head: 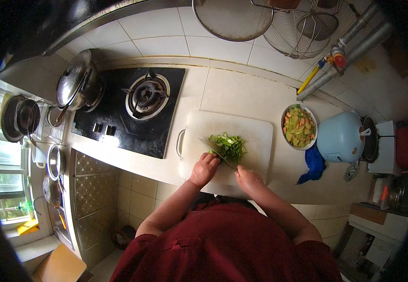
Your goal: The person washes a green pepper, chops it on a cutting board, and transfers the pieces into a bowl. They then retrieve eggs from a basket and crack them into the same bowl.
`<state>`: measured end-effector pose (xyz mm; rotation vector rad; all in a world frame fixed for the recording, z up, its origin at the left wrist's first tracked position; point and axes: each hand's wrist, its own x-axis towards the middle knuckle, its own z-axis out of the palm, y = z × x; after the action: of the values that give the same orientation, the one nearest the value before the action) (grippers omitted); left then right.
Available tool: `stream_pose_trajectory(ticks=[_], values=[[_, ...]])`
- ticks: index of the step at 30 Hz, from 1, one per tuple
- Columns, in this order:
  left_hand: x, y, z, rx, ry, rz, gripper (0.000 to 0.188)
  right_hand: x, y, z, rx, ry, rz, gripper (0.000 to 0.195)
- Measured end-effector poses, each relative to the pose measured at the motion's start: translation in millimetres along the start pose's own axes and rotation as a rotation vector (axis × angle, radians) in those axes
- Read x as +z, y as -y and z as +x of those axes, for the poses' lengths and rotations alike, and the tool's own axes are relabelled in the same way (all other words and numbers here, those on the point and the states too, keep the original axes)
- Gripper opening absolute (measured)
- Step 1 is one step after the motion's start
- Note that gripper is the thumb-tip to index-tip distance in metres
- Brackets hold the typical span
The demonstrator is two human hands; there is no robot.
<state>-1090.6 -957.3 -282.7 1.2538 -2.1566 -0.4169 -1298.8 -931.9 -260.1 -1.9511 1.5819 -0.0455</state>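
A white cutting board [256,135] with a metal handle lies on the countertop before me. Chopped green vegetables [229,146] are heaped near its middle. My right hand [249,179] grips the handle of a kitchen knife [209,144], whose blade slants up and left along the near side of the heap. Close to the blade, my left hand [204,170] rests on the board with curled fingers, pressing an uncut bit of the greens at its fingertips; the fingers partly hide it.
Right of the board stand a bowl of sliced food [299,127], a blue cloth [311,165] and a light-blue rice cooker [341,137]. A black gas stove [119,141] bears a lidded wok [75,81] at the left. Strainers [234,17] hang above the counter.
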Motion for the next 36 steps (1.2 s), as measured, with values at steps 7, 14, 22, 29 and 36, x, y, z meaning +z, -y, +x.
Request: stream_pose_trajectory(ticks=[7, 14, 22, 29, 36], values=[[0.7, 4.5, -5.1, -0.008, 0.015, -0.01, 0.017, -36.0, 6.7, -18.7, -0.018, 0.076, 0.057, 0.023], [-5.6, 4.1, -11.1, -0.064, 0.115, -0.021, 0.021, 0.4, 2.0, -1.0, 0.029, 0.018, 0.074, 0.024], [-17.1, 3.5, -13.5, 0.029, 0.092, -0.036, 0.028, -15.8, -3.4, -12.3, -0.046, -0.033, 0.078, 0.023], [-6.1, 2.4, -5.5, 0.054, 0.013, -0.026, 0.025, -35.2, 18.7, -11.5, 0.015, 0.116, -0.077, 0.019], [-6.2, 2.8, -6.0, 0.023, 0.025, -0.047, 0.022, -5.7, -1.4, 0.3, -0.021, -0.031, 0.031, 0.021]])
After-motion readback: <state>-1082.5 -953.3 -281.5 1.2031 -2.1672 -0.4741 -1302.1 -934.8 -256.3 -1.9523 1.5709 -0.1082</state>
